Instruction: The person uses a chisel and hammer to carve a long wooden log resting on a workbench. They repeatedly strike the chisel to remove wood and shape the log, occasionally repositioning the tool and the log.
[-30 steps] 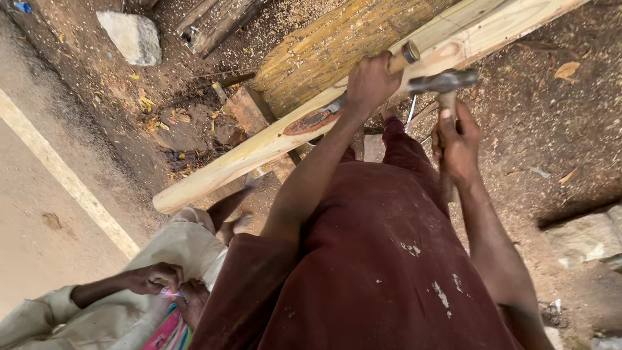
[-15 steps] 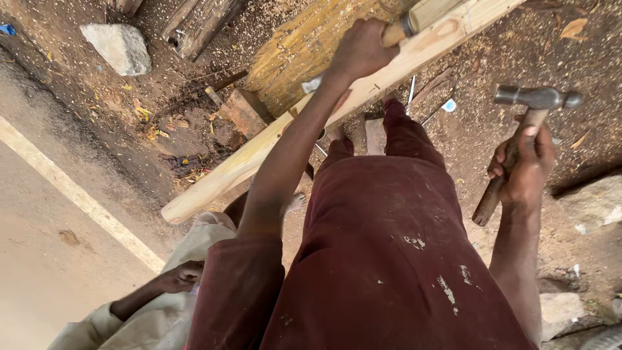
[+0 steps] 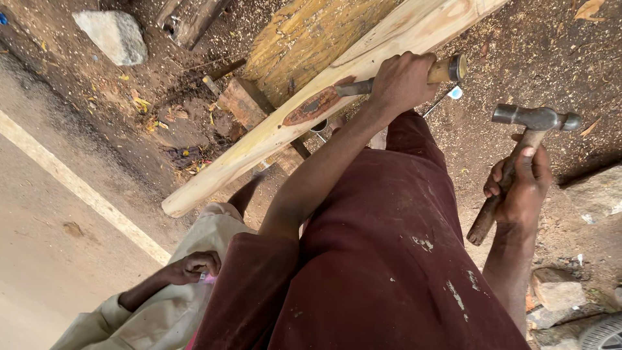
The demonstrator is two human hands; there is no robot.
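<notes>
Left grip (image 3: 402,81): fist wrapped around the wooden handle of a chisel (image 3: 389,81), blade tip set in a dark notch on the pale timber beam (image 3: 272,133). Chisel axis runs along the beam, toward lower left. Right grip (image 3: 521,188): fingers folded round a hammer (image 3: 518,155), head raised, well right of the chisel's butt.

Chisel (image 3: 363,87) on pale beam (image 3: 337,97), hammer (image 3: 518,155) raised
</notes>
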